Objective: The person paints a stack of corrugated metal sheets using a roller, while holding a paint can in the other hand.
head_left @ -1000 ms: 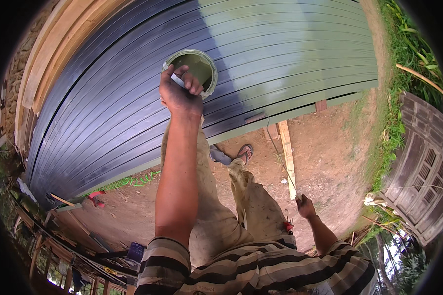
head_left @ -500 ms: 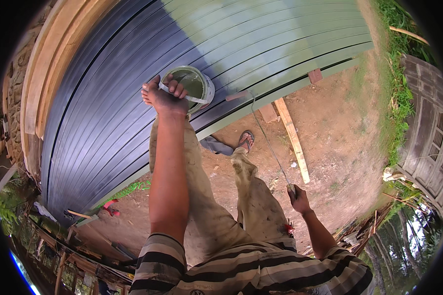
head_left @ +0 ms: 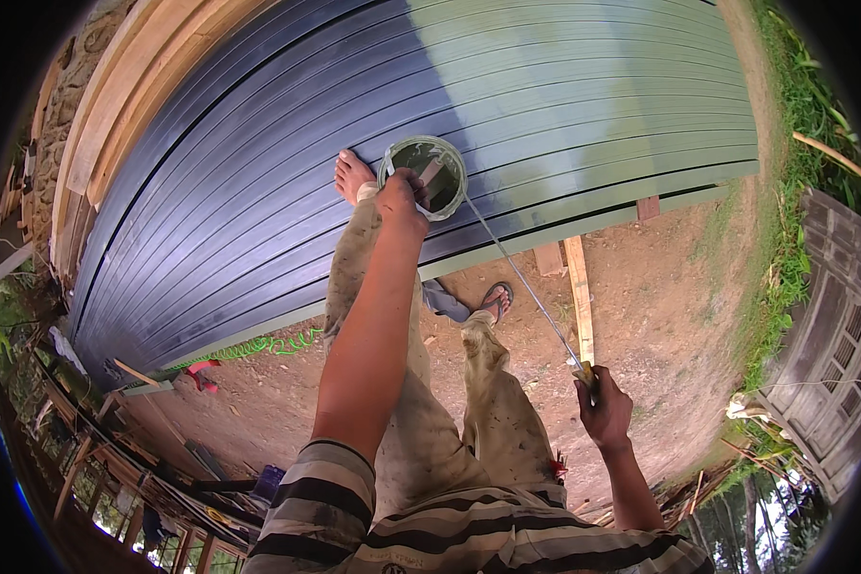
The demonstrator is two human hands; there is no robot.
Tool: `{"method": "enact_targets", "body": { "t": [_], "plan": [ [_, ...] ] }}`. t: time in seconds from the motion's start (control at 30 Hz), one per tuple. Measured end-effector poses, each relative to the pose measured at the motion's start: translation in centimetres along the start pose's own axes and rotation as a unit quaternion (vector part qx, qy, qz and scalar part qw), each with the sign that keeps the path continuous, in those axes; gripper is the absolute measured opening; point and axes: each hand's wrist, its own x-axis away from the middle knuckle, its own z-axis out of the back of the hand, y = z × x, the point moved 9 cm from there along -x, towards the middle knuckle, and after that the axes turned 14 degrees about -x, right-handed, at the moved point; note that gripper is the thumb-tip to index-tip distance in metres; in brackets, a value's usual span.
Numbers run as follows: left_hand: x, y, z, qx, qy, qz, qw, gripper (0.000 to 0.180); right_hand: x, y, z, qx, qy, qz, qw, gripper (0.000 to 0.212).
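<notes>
Feed was bright daylight. I got whitish sheen on the slats (head_left: 258, 182), soft light on the ground (head_left: 670, 297), blown-out gaps between the trees (head_left: 751, 502). Fisheye bowed the planks (head_left: 115, 96); blue flare lower left, rim black, centre sharp.

slatted surface (head_left: 258, 172) (dark, part green) | bare foot (head_left: 353, 177) on it

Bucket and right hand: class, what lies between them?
In the head view, a thin metal rod spans the bucket and right hand, over brown ground and part of the slatted surface.
</notes>
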Motion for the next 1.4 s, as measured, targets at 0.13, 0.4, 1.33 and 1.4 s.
{"method": "enact_targets", "body": {
  "t": [0.13,0.4,1.33,1.4],
  "plan": [
    [-6.4,-2.7,7.4,0.039,0.134,-0.046,0.989,0.006,-1.5,-7.1,1.4,0.004,0.009,0.058,0.998,0.047],
    [-7.9,-3.3,7.6,-0.081,0.041,0.017,0.996,0.034,-2.9,-15.3,1.5,0.104,-0.101,0.060,0.988,0.059],
    [1.4,5.9,-1.5,-0.506,0.088,-0.273,0.813,0.049,-3.8,-12.5,8.2,0.047,-0.066,-0.019,0.997,0.058],
    [1.4,5.9,-1.2,-0.490,0.081,-0.261,0.828,0.050,-2.2,-10.9,7.2,-0.008,-0.049,0.006,0.999,0.057]
  ]
}}
